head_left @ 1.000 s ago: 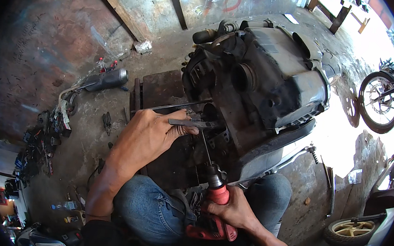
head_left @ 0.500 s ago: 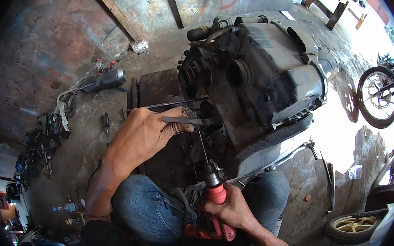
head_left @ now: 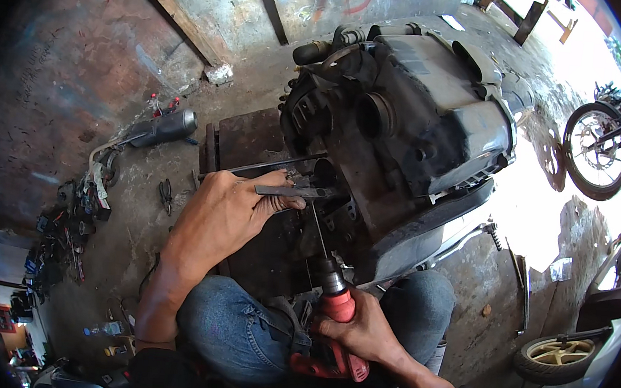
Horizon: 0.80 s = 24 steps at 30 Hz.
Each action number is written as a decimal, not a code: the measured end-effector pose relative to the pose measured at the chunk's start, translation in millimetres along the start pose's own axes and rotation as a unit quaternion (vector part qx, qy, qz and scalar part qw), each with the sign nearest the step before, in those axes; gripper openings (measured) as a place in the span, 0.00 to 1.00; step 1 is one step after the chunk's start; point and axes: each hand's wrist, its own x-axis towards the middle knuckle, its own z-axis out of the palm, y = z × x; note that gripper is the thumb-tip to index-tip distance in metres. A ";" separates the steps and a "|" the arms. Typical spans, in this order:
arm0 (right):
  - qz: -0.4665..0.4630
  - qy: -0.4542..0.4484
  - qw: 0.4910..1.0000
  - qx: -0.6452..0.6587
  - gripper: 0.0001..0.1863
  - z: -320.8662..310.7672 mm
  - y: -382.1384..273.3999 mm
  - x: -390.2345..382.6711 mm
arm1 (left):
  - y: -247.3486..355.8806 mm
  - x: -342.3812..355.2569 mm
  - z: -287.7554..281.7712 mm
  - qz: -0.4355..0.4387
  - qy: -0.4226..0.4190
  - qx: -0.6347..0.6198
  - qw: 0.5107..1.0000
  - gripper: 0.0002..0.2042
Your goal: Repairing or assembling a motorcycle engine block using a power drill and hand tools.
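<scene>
My left hand (head_left: 227, 216) grips a flat grey metal piece (head_left: 281, 191) over a dark metal stand (head_left: 253, 130), fingertips curled among small dark parts. In my right hand (head_left: 354, 323) is a red power drill (head_left: 339, 303) with a silver-and-black chuck, held low between my knees. Its long thin bit (head_left: 320, 232) points up to just beneath the flat piece; whether the tip touches it, I cannot tell. Just beyond my hands sits a large black engine assembly (head_left: 435, 123) with an open round port (head_left: 376, 115).
A silver-black exhaust muffler (head_left: 161, 125), pliers (head_left: 166, 198) and a tangle of dark parts (head_left: 68, 224) lie on the floor at left. At right are a motorcycle front wheel (head_left: 595, 149), a gold-rimmed wheel (head_left: 554, 359) and long metal rods (head_left: 520, 286). Walls (head_left: 47, 75) stand behind.
Since a second ago the whole scene has shifted slightly up and left in the view, the engine most visibly. My hands and the drill keep the same grip, with almost no movement over the last half second.
</scene>
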 end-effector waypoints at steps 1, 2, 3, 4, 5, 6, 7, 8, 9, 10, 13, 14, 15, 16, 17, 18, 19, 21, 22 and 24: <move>-0.002 -0.003 1.000 0.001 0.17 -0.3 -0.8 -0.1 | 0.4 0.6 0.5 0.006 0.004 -0.010 1.000 0.09; -0.004 -0.006 1.000 0.002 0.17 -0.7 -1.2 -0.3 | 1.0 1.2 0.9 0.012 0.009 -0.021 1.000 0.09; -0.004 -0.004 1.000 0.002 0.17 -1.1 -1.2 -0.5 | 1.7 1.7 1.1 0.013 0.008 -0.022 1.000 0.09; -0.005 -0.006 1.000 -0.004 0.18 -0.8 -0.9 -0.4 | 2.2 1.1 0.6 0.011 0.008 -0.025 1.000 0.09; -0.005 -0.007 1.000 -0.010 0.19 -0.6 -0.5 -0.3 | 2.5 0.6 0.4 0.008 0.009 -0.028 1.000 0.09; -0.005 -0.008 1.000 -0.009 0.19 0.0 -0.6 -0.5 | 2.1 0.2 0.6 0.008 0.008 -0.028 1.000 0.09; -0.010 -0.006 1.000 -0.009 0.20 0.6 -1.1 -1.0 | 1.7 0.2 1.2 0.009 0.010 -0.025 1.000 0.09; -0.015 -0.004 1.000 -0.008 0.21 1.1 -1.4 -1.3 | 1.4 0.3 1.7 0.010 0.012 -0.023 1.000 0.09; -0.014 -0.004 1.000 -0.008 0.21 1.8 -1.3 -1.2 | 2.2 0.5 1.6 0.011 0.011 -0.024 1.000 0.09; -0.013 -0.001 1.000 -0.003 0.21 2.4 -1.1 -1.1 | 3.5 0.7 0.9 0.007 0.010 -0.029 0.999 0.09; -0.014 0.000 1.000 0.006 0.21 1.9 -1.1 -1.5 | 5.9 1.9 -0.1 -0.006 0.002 -0.035 0.999 0.09; -0.017 -0.002 1.000 0.009 0.22 1.3 -1.4 -1.7 | 5.8 2.4 0.4 -0.016 -0.004 -0.034 0.999 0.10; -0.015 0.000 1.000 0.010 0.22 0.8 -1.8 -1.7 | 5.3 2.9 1.1 -0.015 -0.006 -0.036 0.999 0.10; -0.016 -0.004 1.000 0.010 0.22 1.7 -3.3 -2.2 | 5.7 2.1 -0.6 -0.016 -0.005 -0.032 0.999 0.10; -0.018 -0.009 1.000 0.011 0.22 2.6 -4.9 -2.6 | 5.9 1.2 -2.2 -0.017 -0.005 -0.028 0.999 0.10; -0.018 -0.010 1.000 0.013 0.22 3.5 -6.5 -3.0 | 5.4 -0.1 -3.0 -0.018 -0.006 -0.027 0.999 0.10; -0.015 -0.005 1.000 0.011 0.22 3.8 -6.8 -2.7 | 3.2 0.0 -0.6 -0.015 0.001 -0.029 0.999 0.10; -0.011 0.002 1.000 0.011 0.22 4.0 -8.3 -2.4 | 2.2 0.6 1.8 -0.011 0.005 -0.033 0.999 0.10; -0.007 0.000 1.000 0.011 0.22 4.2 -10.1 -2.8 | 4.0 1.0 0.6 -0.017 -0.002 -0.036 0.999 0.11; -0.002 0.000 1.000 0.014 0.22 5.1 -13.6 -3.5 | 4.8 0.3 0.0 -0.022 -0.013 -0.040 0.999 0.11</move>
